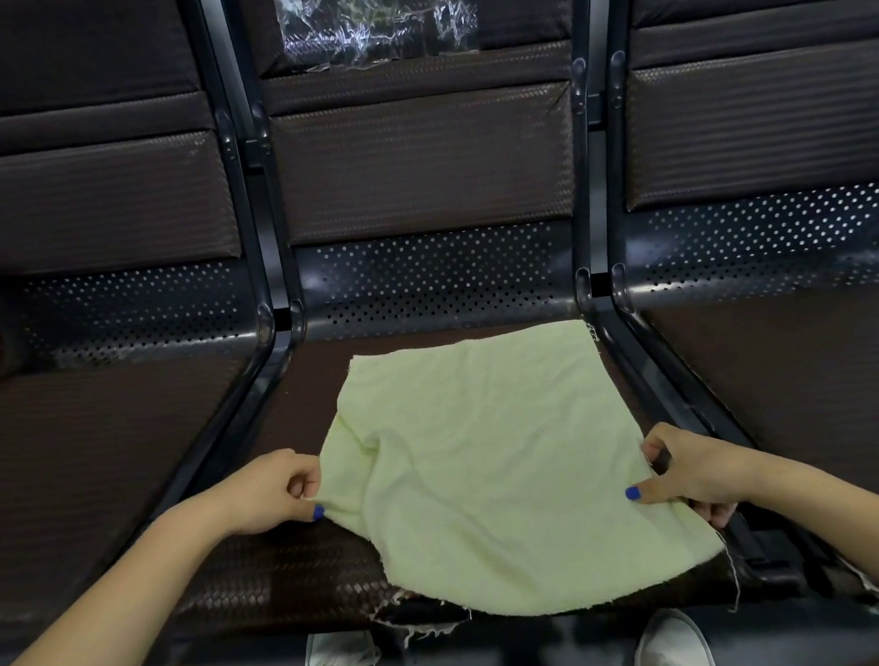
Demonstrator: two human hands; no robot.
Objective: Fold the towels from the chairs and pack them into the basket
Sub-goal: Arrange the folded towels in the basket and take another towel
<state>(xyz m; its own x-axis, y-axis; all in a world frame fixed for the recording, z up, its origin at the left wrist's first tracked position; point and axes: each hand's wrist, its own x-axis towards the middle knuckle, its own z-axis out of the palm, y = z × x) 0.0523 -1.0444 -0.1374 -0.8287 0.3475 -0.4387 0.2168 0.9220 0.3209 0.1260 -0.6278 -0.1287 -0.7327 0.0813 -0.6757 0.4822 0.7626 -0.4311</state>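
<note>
Here, both hands' fingers point(303, 488) apparently pinch the towel's point(486, 463) side edges.

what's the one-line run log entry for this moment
stage: fold start | pale green terry towel flat on middle dark woven chair seat | left hand pinches left edge | right hand pinches right edge | basket unseen

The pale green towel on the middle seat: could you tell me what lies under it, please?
The pale green towel lies on the middle chair's dark woven seat, its near edge overhanging. The left hand and right hand pinch its side edges. Anything else beneath the cloth is hidden.
</note>
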